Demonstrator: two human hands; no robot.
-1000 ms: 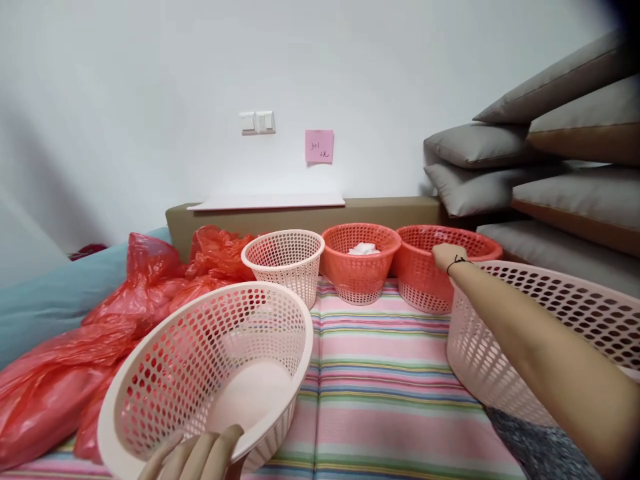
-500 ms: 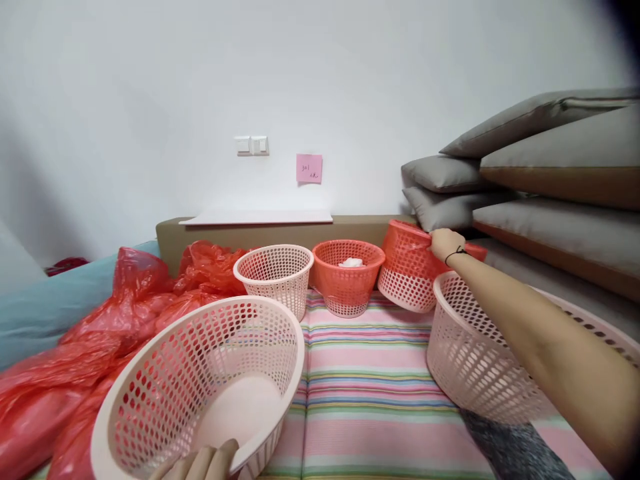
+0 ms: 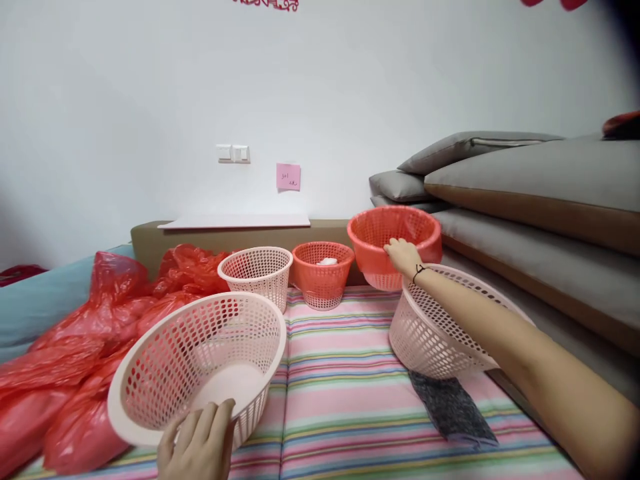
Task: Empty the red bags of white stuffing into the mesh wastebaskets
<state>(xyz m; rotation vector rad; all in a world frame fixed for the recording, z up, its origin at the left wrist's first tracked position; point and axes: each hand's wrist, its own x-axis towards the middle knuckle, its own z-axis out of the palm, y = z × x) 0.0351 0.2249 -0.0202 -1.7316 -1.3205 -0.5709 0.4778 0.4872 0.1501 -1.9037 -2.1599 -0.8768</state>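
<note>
Striped mat point(image 3: 340, 400) carries the baskets; stack of grey cushions point(image 3: 525, 173) rises along the right side. Right pale basket point(image 3: 425, 347) sits under the right forearm. Left pale basket point(image 3: 200, 363) stands near the person, mouth tipped toward them. Large red basket point(image 3: 367, 257), back right, mouth up, appears raised off the mat; whether it touches the pale rim in front, cannot tell. My judgement on handling: keep the red one level and its base clear of that pale rim, since a one-sided hold invites tilting; steady the left pale one with light pressure. Smaller red basket point(image 3: 320, 283) stands left of it.

Right hand point(image 3: 404, 257): grip closed over the near red rim, bulk of the basket beyond the knuckles. Left hand point(image 3: 197, 440): fingers hooked over the near pale rim, holding it; thumb hidden.
</note>
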